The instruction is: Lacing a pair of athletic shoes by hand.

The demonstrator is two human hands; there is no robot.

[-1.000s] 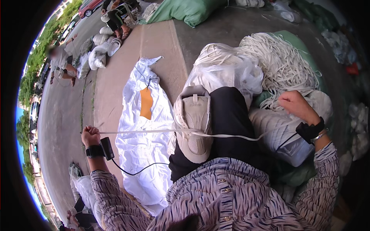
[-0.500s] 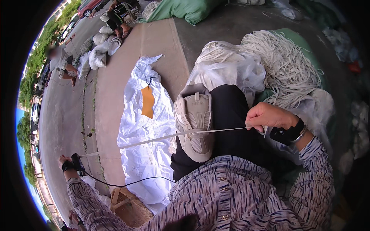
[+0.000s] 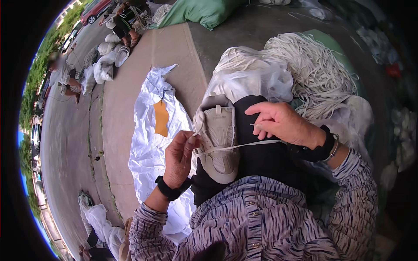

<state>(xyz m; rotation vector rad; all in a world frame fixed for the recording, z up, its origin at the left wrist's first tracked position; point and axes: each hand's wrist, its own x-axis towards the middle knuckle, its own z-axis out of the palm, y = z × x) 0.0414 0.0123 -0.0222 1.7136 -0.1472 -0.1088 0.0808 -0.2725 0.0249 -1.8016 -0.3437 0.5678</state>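
Evidently, the work sits outdoors on paved ground. The pavement [image 3: 174, 54] is pinkish-brown concrete, meeting a darker floor [image 3: 248, 32] along a straight edge. To the left, a crack [image 3: 90, 143] with bits of green growth separates it from a grey roadway [image 3: 65, 152]; trees [image 3: 39, 80] line the far side. A red car [image 3: 94, 11] stands at upper left. Two other people are nearby: a seated person [image 3: 124, 26] and a person in a white top [image 3: 64, 76], with stuffed white bags [image 3: 104, 71] on the ground between them.

A green sack [image 3: 204, 12] lies at the top. A crumpled white sheet [image 3: 146, 174] with an orange patch [image 3: 160, 119] is spread beside the wearer. To the right, a tangled heap of pale straps [image 3: 311, 67] adjoins a clear plastic bag [image 3: 272, 82].

The beige shoe [image 3: 220, 126] rests on the wearer's dark trousers [image 3: 259, 163], toe toward the body. A pale lace [image 3: 257, 143] crosses it. The left hand [image 3: 178, 152] pinches the lace at the shoe's left side. The right hand [image 3: 285, 124] is loosely curled on the lace, index finger extended, its tip showing at the thumb.
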